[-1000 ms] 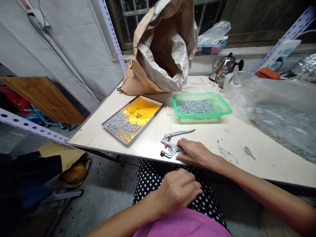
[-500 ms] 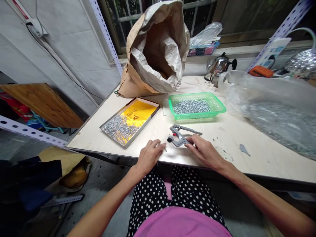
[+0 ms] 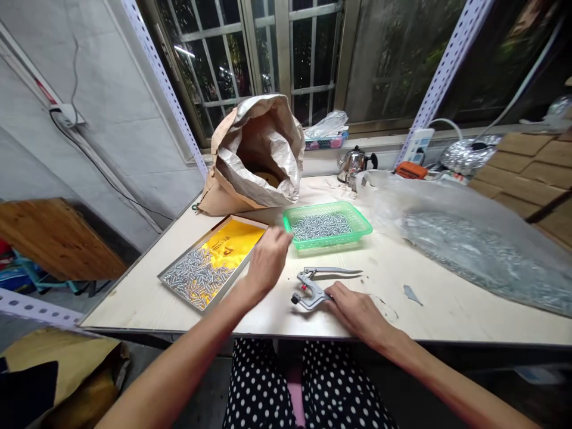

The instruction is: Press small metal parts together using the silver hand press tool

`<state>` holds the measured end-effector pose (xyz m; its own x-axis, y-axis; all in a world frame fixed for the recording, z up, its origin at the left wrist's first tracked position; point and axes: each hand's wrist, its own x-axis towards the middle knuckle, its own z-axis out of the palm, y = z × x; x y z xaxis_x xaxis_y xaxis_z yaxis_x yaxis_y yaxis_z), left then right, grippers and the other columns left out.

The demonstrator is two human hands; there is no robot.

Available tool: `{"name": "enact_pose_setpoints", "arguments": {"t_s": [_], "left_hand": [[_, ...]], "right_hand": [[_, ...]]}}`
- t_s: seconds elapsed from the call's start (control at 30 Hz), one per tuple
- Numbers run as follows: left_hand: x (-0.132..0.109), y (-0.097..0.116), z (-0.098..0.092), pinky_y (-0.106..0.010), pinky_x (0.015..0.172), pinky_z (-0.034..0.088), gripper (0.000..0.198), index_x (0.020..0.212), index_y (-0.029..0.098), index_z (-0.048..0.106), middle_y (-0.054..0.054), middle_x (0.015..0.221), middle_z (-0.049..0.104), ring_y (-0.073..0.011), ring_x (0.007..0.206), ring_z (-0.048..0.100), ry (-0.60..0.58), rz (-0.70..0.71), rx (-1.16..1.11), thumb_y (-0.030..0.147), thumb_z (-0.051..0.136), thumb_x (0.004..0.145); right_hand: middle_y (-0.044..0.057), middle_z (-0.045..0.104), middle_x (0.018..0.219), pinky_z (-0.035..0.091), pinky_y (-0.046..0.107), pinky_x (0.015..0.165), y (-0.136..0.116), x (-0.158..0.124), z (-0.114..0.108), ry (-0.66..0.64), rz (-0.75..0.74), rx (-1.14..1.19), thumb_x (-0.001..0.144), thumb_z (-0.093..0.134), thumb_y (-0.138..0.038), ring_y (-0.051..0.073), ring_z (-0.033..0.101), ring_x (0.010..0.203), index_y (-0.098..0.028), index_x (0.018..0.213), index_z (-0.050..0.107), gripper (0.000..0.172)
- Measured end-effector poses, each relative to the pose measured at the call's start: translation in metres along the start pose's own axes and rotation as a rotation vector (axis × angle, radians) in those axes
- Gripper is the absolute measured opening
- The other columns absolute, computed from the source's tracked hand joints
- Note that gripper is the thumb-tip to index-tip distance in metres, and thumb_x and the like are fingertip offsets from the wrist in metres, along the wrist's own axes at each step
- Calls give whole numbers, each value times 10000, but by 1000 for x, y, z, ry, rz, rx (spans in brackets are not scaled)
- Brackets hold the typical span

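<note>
My right hand point(image 3: 360, 311) is closed on one handle of grey spring-loaded pliers point(image 3: 313, 298), which have a C-shaped jaw, a black round tip and a red part. The pliers rest on the table with their handles spread apart. My left hand point(image 3: 269, 257) is raised between the tray and the basket, fingers pinched together; whatever they hold is hidden and blurred. Just beyond its fingertips stands a green plastic basket point(image 3: 328, 241) full of small metal pins point(image 3: 322, 225). To its left lies a shallow tray point(image 3: 239, 271) with a yellow sheet point(image 3: 236, 238) and many small metal pieces point(image 3: 196, 274).
An open brown paper sack point(image 3: 232, 193) stands at the back of the table point(image 3: 277, 316). On the right lies a large clear plastic bag point(image 3: 482, 256) of small parts. A steel kettle point(image 3: 354, 165), an orange box point(image 3: 411, 170) and a grey scrap point(image 3: 411, 294) are also there.
My left hand has risen from the table's front edge, beside a small metal piece, toward the green basket. My right hand stays on the pliers. The view has tilted up.
</note>
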<state>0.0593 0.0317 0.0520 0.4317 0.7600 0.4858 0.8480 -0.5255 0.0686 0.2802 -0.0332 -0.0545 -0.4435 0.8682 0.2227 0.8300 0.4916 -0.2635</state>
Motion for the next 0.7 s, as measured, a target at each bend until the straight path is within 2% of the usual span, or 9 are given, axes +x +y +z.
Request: {"name": "enact_pose_setpoints", "arguments": {"t_s": [0.07,0.13,0.17,0.23,0.3,0.37,0.43,0.53,0.7], "left_hand": [[35,1,-22,-329,881,480,323,1240,182,558,-99,1238,571,-214,1093,519,117,13,-8,183,546,918],[53,-9,-39,-316,880,480,343,1249,203,574,-74,1218,595,-206,1085,530,110,22,15,205,575,905],[54,-19,-44,-307,866,481,306,1210,213,609,-61,1170,622,-203,1061,542,82,7,43,222,575,906],[43,-48,-50,-293,828,478,232,1116,224,672,-50,1079,658,-206,1025,557,9,-78,128,254,556,916],[20,-82,-51,-285,790,468,221,1045,215,705,-63,1030,670,-217,1009,567,-89,-224,233,267,528,924],[-8,-115,-49,-279,748,452,245,968,193,728,-83,980,674,-226,974,586,-237,-368,319,254,494,926],[-32,-139,-46,-275,726,436,281,892,173,738,-93,934,679,-223,930,602,-403,-433,334,226,463,922],[-56,-156,-35,-265,734,426,292,834,162,739,-88,905,688,-208,909,606,-529,-429,302,199,458,906],[-63,-154,-12,-275,814,441,302,894,144,736,-116,1029,677,-234,1046,567,-554,-443,299,266,461,924]], "right_hand": [[27,601,915,388,266,564,-8,6,6,-30,-40,-50,981,422,-267,160,618,722,-204,947,500,107],[16,594,897,355,268,543,-17,11,13,-51,-86,-71,985,437,-285,158,616,716,-203,940,497,110],[11,589,894,338,272,533,-21,14,16,-53,-109,-78,985,445,-291,161,617,718,-206,940,494,108],[6,582,897,305,280,514,-29,17,23,-54,-144,-87,979,464,-293,168,619,726,-212,940,490,94],[3,579,892,282,285,504,-34,21,28,-60,-160,-90,974,477,-284,178,625,737,-216,933,487,81],[0,578,878,275,285,502,-37,26,32,-75,-174,-85,974,476,-275,185,630,759,-218,922,486,77],[1,580,875,278,283,503,-39,30,36,-95,-194,-91,975,474,-265,189,633,775,-220,917,487,75],[7,585,889,293,278,507,-39,36,40,-116,-215,-116,978,461,-257,194,631,781,-221,925,496,74],[14,594,921,338,271,527,-42,43,39,-150,-202,-105,984,441,-246,196,631,807,-218,951,519,89]]}}
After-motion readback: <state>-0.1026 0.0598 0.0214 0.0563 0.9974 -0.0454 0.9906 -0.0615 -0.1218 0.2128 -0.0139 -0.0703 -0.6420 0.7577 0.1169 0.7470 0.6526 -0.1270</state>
